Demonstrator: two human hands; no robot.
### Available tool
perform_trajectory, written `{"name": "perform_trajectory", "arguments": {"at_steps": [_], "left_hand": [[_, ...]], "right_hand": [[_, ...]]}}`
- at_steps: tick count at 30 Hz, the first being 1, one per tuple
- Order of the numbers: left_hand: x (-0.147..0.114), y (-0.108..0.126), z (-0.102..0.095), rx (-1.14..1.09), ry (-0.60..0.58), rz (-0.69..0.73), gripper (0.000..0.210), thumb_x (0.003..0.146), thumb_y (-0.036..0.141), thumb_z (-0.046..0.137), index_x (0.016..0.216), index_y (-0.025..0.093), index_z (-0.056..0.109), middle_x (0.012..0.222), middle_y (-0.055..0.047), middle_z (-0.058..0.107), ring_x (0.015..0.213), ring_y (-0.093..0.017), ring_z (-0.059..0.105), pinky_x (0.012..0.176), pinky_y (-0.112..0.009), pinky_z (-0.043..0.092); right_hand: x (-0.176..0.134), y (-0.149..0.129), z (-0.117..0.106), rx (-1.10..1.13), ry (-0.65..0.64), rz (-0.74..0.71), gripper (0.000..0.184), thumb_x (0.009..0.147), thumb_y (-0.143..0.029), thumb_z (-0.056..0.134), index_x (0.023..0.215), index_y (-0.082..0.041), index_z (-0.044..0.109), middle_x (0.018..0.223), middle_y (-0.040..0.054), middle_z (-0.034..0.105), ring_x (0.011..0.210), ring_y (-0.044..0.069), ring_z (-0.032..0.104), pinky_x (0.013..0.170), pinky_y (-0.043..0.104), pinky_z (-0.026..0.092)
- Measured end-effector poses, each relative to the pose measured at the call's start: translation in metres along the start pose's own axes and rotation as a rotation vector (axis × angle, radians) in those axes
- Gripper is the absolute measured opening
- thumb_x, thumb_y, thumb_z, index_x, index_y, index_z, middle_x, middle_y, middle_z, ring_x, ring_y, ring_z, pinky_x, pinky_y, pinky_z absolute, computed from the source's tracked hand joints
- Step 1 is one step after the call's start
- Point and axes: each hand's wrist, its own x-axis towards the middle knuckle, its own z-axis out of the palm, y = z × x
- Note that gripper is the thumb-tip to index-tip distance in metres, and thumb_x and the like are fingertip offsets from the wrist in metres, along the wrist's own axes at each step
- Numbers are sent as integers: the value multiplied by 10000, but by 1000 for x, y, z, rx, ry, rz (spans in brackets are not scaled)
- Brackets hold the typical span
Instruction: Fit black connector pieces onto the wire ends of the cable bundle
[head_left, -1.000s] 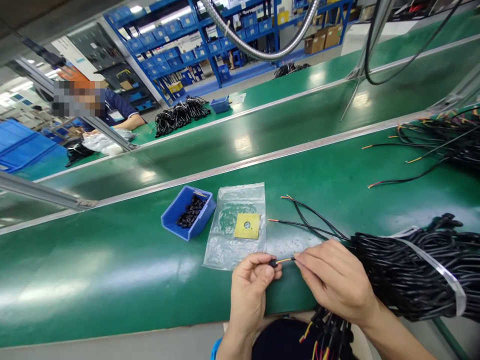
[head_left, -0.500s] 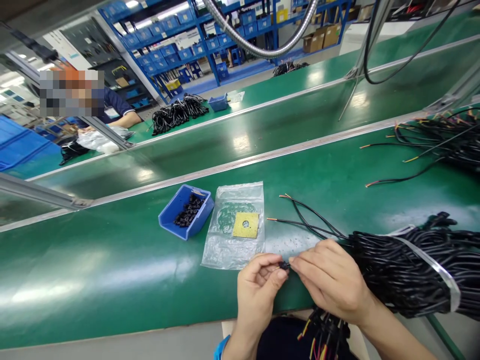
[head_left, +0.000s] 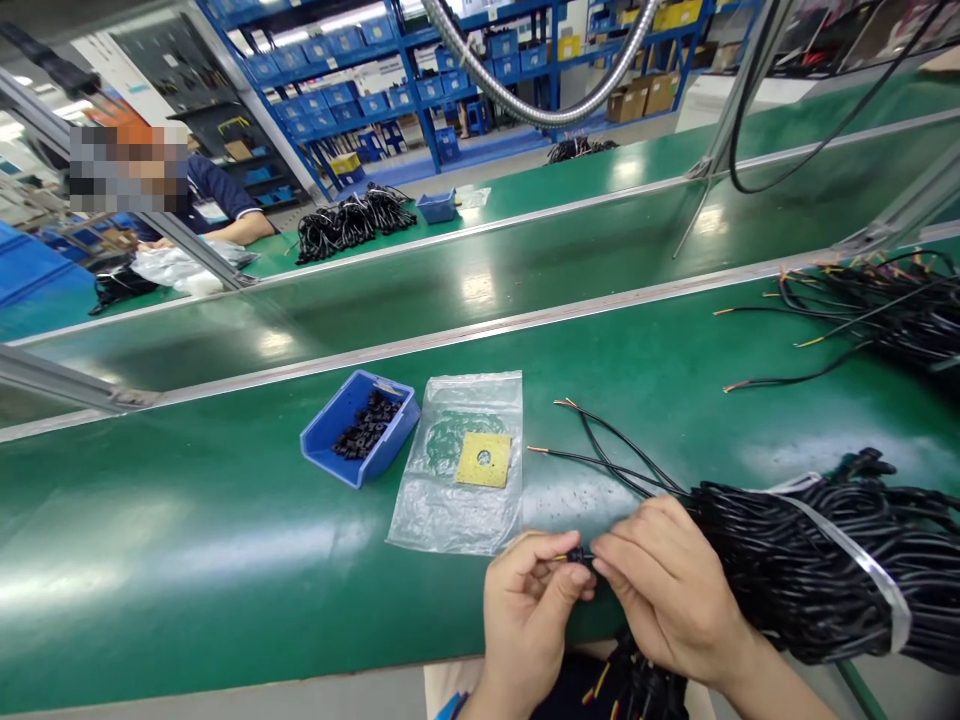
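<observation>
Between the thumb and fingers of my left hand (head_left: pixel 532 590) is a small black connector (head_left: pixel 576 555), with a short yellowish wire end showing on its left side. My right hand (head_left: pixel 667 580) pinches the black cable (head_left: pixel 590 557) close to where it enters the connector. The two hands nearly touch, just above the near edge of the green bench. Below them, black cable ends with yellow and red wires (head_left: pixel 600 685) hang over my lap. To the right lies a thick bundle of black cables (head_left: pixel 810 560) bound with a pale band.
A blue bin (head_left: pixel 319 450) holds small black parts. Beside it, a yellow square piece (head_left: pixel 480 470) lies on a clear plastic bag (head_left: pixel 442 525). More stripped cables (head_left: pixel 900 310) lie at right. Across the divider, a co-worker's arm (head_left: pixel 244 228) rests near cable bundles (head_left: pixel 352 225).
The view has tilted slightly, so both hands sit a little lower and farther right. My hands keep the connector and cable, the connector now turned more level.
</observation>
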Motion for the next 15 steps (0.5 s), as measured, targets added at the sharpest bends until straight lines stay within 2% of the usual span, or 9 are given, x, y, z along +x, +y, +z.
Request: {"name": "perform_trajectory", "arguments": {"at_steps": [4, 8, 11, 15], "left_hand": [[-2, -4, -4, 161, -37, 132, 148, 787, 194, 759, 923, 242, 794, 743, -29, 666, 570, -142, 657, 529, -235, 547], [-2, -11, -4, 287, -1, 215, 112, 787, 298, 766, 882, 260, 810, 636, -43, 674, 552, -166, 604, 518, -263, 517], [0, -17, -1, 256, 19, 181, 126, 752, 381, 788, 806, 272, 820, 603, -48, 668, 500, -161, 584, 482, -265, 508], [0, -28, 3, -23, 93, 22, 250, 653, 453, 851, 730, 223, 791, 581, -29, 652, 411, -113, 573, 419, -209, 480]], "right_hand": [[0, 0, 0, 37, -51, 14, 180, 914, -78, 457, 813, -168, 576, 653, 11, 530, 619, 147, 417, 626, 316, 282], [3, -1, -1, 49, -58, -12, 243, 909, -60, 426, 726, -173, 540, 622, 3, 498, 589, 138, 411, 592, 307, 265], [5, -2, -1, 31, -57, -34, 284, 916, -47, 417, 687, -179, 521, 605, 1, 497, 578, 136, 431, 581, 306, 271], [5, -3, 1, -74, -16, -66, 298, 949, -67, 405, 723, -182, 561, 604, 0, 525, 560, 137, 452, 583, 303, 291]]}}
